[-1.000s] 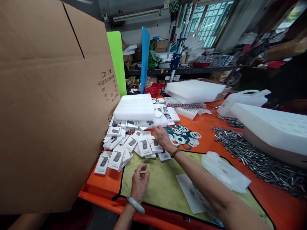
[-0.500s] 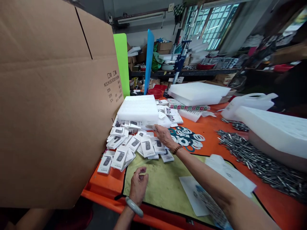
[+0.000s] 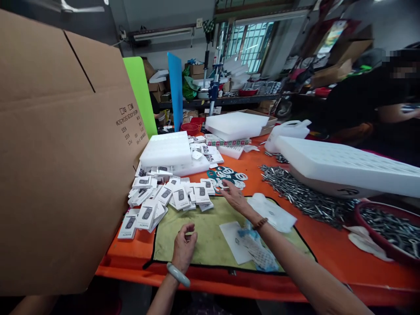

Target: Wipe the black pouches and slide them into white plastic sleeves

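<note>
My right hand (image 3: 233,197), wearing a beaded bracelet, reaches over the near edge of a cluster of white and teal flat rings (image 3: 241,176). Its fingers are stretched and apart, with nothing visible in them. My left hand (image 3: 184,246), with a pale bangle, hovers over the near left part of the yellow-green mat (image 3: 210,227). Its fingers are loosely curled, apart from the thumb, and hold nothing visible. A heap of small white boxes (image 3: 180,197) printed "MAGNETIC" lies left of the rings, beyond my left hand.
A tall cardboard carton (image 3: 65,175) walls off the left. White foam blocks (image 3: 166,148) rest behind the boxes. White sheets (image 3: 234,243) and a blue-white crumpled piece (image 3: 259,251) lie on the mat. Metal parts (image 3: 295,192) spread rightward near a red basin (image 3: 377,245). A person (image 3: 367,96) sits far right.
The view has swung right. My right hand has left the box heap, where it held a thin pale flat piece, and moved right to the rings without it. My left hand has barely moved.
</note>
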Demonstrator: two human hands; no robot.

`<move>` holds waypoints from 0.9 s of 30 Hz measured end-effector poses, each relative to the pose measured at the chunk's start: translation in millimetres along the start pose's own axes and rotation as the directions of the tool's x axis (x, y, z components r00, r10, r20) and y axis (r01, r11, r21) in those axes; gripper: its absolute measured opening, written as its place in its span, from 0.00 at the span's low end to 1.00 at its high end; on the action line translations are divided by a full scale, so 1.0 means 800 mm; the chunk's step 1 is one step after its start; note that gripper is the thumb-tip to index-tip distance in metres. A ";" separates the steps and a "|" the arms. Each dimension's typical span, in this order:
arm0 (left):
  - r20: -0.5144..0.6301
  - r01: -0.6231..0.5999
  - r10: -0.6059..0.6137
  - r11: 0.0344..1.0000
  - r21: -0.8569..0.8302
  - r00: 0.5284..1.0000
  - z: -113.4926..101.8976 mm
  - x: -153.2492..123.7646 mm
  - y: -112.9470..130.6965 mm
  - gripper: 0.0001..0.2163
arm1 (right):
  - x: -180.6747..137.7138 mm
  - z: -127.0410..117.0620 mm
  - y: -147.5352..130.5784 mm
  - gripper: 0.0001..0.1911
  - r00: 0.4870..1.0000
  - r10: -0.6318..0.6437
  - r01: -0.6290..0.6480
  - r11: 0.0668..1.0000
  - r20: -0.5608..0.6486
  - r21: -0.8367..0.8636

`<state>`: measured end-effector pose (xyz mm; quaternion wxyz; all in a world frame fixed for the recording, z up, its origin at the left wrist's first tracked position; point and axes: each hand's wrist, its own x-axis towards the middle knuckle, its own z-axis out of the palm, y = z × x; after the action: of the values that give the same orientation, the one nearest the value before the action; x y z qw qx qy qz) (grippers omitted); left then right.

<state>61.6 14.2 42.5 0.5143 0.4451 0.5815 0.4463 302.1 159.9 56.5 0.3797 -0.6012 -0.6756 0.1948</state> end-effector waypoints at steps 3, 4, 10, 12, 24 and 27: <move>0.008 -0.055 0.054 0.988 0.142 0.998 -0.005 -0.001 0.001 0.19 | -0.070 -0.026 0.023 0.17 0.993 -0.103 0.109 0.988 0.061 -0.112; 0.011 -0.095 0.095 0.970 0.224 0.995 -0.006 0.001 0.003 0.19 | -0.098 -0.031 0.028 0.17 0.986 -0.135 0.149 0.977 0.097 -0.152; 0.131 -0.318 0.367 0.514 0.797 0.921 0.013 0.037 0.021 0.25 | -0.225 -0.019 0.039 0.25 0.969 -0.140 0.220 0.863 0.202 -0.455; 0.203 -0.337 0.362 0.359 0.870 0.910 0.023 0.054 0.023 0.28 | -0.237 -0.016 0.044 0.24 0.980 -0.127 0.188 0.846 0.155 -0.498; 0.426 -0.476 0.356 0.063 0.877 0.832 0.031 0.176 0.027 0.28 | -0.239 -0.071 0.092 0.15 0.971 0.010 -0.059 0.978 -0.237 -0.200; 0.471 -0.506 0.301 0.043 0.862 0.829 0.033 0.195 0.038 0.30 | -0.227 -0.105 0.089 0.14 0.940 0.087 -0.175 0.952 -0.330 -0.249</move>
<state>78.3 174.5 38.8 0.0094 0.8440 0.5328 0.0613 410.3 -16.4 7.9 0.3816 -0.7155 -0.5847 0.0256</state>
